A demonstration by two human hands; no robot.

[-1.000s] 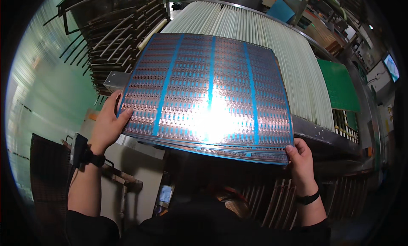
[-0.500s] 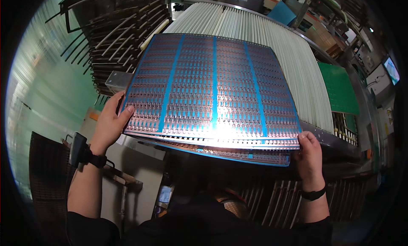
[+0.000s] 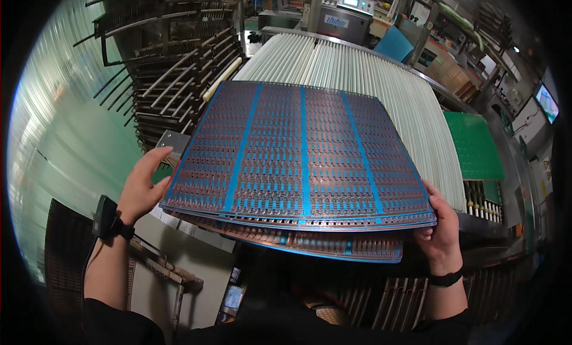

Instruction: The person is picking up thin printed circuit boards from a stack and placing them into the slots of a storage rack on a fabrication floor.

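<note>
A stack of circuit board panels [image 3: 280,148], coppery with blue bands, lies in front of me over the near end of a bed of white rollers. The panels' front edges are fanned slightly, and a lower group sticks out toward me. My left hand [image 3: 143,184] is beside the stack's left edge, its fingers apart and its thumb close to the edge; whether it touches is unclear. At the front right corner, my right hand [image 3: 441,226] grips the panels, with fingertips showing below the edge and other fingers along the side.
The white roller bed [image 3: 357,77] stretches away behind the stack. A green panel [image 3: 473,145] lies at its right. Dark metal racks [image 3: 173,77] with rods stand at the left, near a translucent curtain [image 3: 65,136]. A grey metal block [image 3: 173,141] is just behind my left hand.
My left thumb has come off the panels' top face and the fingers have spread. My right hand has shifted around the corner. The whole scene sits lower in the picture.
</note>
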